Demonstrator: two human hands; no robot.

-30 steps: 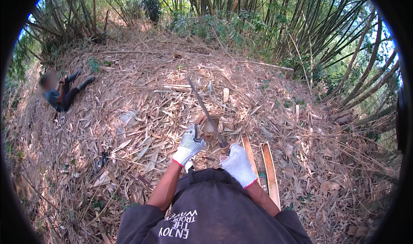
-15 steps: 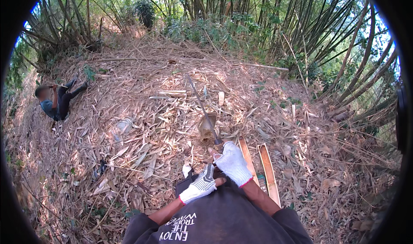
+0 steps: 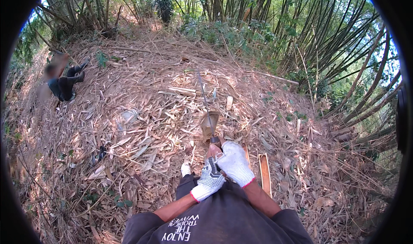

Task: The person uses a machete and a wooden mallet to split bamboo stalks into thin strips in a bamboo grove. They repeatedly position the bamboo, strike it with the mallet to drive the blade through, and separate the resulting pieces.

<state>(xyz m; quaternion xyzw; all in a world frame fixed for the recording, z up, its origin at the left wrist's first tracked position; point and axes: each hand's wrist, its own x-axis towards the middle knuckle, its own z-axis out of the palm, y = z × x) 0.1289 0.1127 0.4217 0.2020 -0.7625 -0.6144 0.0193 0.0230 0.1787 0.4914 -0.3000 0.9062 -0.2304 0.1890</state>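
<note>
A machete [image 3: 205, 104] with a long, thin dark blade points away from me, with its handle end close to my body. My right hand [image 3: 235, 163], in a white knitted glove with bare fingertips, is closed around the handle. Pressed against it, my left hand [image 3: 211, 175], gloved in white with dark grip dots, is also closed at the handle, its fingertips just below the blade's base. The fingers overlap, so part of the handle is hidden. Behind the blade stands a pale brown block or stump [image 3: 209, 122].
Split bamboo pieces [image 3: 265, 174] lie to the right of my hands. Dry bamboo leaves [image 3: 142, 136] and chips cover the ground. A person [image 3: 64, 82] sits at the far left. Bamboo clumps [image 3: 327, 50] rise behind, and a long pole [image 3: 273, 77] lies across the far ground.
My left hand has moved up and forward from beside my right wrist to the machete handle. The blade has turned more upright in view. The seated person has raised an arm.
</note>
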